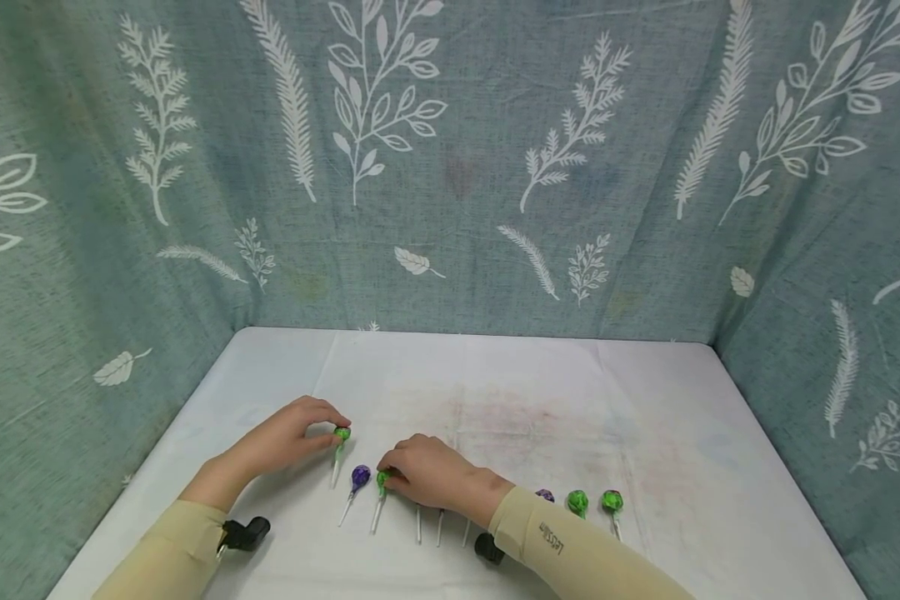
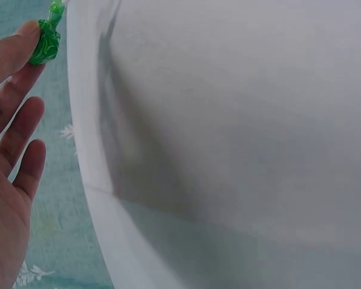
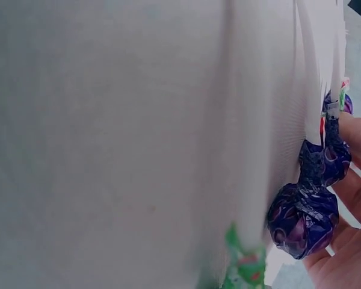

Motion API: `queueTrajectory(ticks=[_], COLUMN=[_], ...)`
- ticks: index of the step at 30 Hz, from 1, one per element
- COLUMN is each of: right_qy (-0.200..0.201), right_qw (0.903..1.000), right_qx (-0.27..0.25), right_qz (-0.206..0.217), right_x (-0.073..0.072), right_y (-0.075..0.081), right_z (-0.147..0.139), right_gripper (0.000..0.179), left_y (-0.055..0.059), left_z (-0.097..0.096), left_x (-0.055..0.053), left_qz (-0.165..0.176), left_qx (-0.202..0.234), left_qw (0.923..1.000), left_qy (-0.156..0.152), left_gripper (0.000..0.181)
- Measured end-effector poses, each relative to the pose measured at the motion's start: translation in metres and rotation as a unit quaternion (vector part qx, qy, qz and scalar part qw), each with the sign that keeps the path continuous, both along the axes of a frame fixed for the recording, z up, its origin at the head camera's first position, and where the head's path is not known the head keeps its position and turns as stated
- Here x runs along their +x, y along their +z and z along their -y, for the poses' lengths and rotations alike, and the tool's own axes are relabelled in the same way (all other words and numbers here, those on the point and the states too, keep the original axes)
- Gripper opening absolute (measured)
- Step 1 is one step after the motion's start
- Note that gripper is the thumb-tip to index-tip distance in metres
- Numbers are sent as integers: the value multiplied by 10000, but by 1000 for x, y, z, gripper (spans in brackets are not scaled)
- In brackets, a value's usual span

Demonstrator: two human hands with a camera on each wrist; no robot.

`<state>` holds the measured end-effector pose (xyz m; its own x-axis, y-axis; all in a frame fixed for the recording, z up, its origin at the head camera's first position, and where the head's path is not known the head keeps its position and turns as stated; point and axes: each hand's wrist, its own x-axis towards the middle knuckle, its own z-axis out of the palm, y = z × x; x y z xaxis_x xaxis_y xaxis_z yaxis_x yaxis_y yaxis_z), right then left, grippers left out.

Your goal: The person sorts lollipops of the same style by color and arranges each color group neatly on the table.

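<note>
My left hand point(image 1: 288, 437) pinches the wrapped head of a green lollipop point(image 1: 342, 433) between thumb and forefinger, its white stick slanting down toward me. The left wrist view shows the same green wrapper point(image 2: 46, 43) at the fingertips, with the other fingers of the hand point(image 2: 12, 138) loosely bent. To the right, my right hand point(image 1: 431, 475) holds another green lollipop point(image 1: 382, 478) by its head. A purple lollipop point(image 1: 360, 477) lies between the hands. Beneath the right hand several sticks stick out; the right wrist view shows purple lollipops point(image 3: 302, 220) beside that palm point(image 3: 349, 253).
A purple lollipop point(image 1: 545, 494) partly hidden by the right sleeve, a green lollipop point(image 1: 577, 502) and another green one point(image 1: 612, 501) lie on the right. A white cloth point(image 1: 690, 433) covers the table. Leaf-patterned curtains point(image 1: 457, 250) stand behind and at both sides.
</note>
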<state>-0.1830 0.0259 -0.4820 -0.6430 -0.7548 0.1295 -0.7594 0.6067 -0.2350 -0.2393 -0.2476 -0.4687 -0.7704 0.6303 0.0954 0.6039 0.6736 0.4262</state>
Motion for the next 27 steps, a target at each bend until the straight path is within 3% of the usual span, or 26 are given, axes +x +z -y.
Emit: queueTrajectory(ticks=[8, 27], right_qy=[16, 23], right_qw=[10000, 9999], right_qx=[-30, -61], right_qz=[-13, 82], right_x=[-1, -2], right_y=[-1, -1], right_z=[-1, -3], right_gripper=[22, 21], left_y=[3, 17], left_z=[-16, -56], left_x=[-22, -74], left_qz=[69, 160], left_qx=[5, -7], left_qw=[9999, 9997], left_qy=[112, -205], left_gripper=[26, 29])
